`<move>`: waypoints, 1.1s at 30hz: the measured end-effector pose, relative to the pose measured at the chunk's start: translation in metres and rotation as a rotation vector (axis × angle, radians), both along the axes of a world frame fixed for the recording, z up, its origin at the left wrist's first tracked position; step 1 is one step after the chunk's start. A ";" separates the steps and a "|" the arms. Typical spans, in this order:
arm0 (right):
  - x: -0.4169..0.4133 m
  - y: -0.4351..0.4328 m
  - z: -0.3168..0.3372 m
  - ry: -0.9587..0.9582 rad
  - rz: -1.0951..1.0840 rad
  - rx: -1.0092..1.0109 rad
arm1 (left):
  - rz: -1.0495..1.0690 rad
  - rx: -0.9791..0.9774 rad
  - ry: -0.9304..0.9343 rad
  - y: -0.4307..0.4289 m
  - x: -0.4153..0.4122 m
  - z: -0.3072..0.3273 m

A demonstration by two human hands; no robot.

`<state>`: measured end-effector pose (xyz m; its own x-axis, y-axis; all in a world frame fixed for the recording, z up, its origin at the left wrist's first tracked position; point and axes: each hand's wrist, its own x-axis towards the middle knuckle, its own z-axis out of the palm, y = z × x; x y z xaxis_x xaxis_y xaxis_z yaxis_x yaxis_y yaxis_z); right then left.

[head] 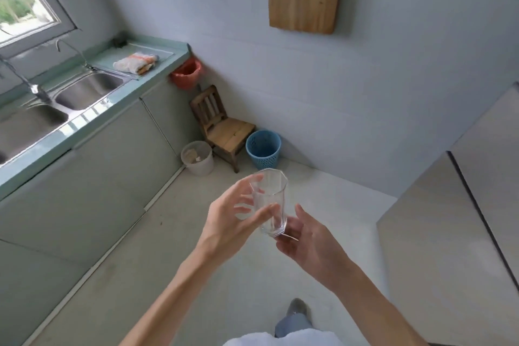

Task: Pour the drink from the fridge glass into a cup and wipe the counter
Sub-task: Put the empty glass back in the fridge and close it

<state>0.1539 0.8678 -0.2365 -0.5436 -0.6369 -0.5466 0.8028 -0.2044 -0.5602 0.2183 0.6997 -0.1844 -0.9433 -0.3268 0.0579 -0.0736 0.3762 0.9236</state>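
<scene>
Fingers (248, 181) of left hand (230, 219) curled round clear glass (271, 205), right hand (307, 243) beside its base with fingers apart, both forearms outstretched

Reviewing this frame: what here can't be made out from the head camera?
- The glass, head view: its clear walls and the blur hide whether any drink is in it.
- The right hand, head view: its fingertips lie behind the glass base, so whether it grips or only touches is unclear.
- The sink, head view: the near basin is cut off by the left edge.
- The white bucket, head view: its contents are too small to name.
</scene>
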 end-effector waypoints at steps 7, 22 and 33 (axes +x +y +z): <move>-0.102 0.024 0.007 0.035 -0.118 -0.002 | -0.141 -0.005 -0.016 0.022 -0.119 0.002; -0.303 0.053 -0.002 -0.055 -0.527 0.052 | -0.552 0.046 -0.009 0.031 -0.394 -0.020; -0.405 0.084 0.038 0.077 -0.777 0.376 | -0.989 0.102 0.033 0.082 -0.565 0.002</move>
<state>-0.2513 0.9518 -0.1984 -0.7936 0.1460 -0.5906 0.4700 -0.4692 -0.7476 -0.3464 0.7820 -0.1829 -0.7927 0.6007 0.1043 0.2563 0.1732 0.9509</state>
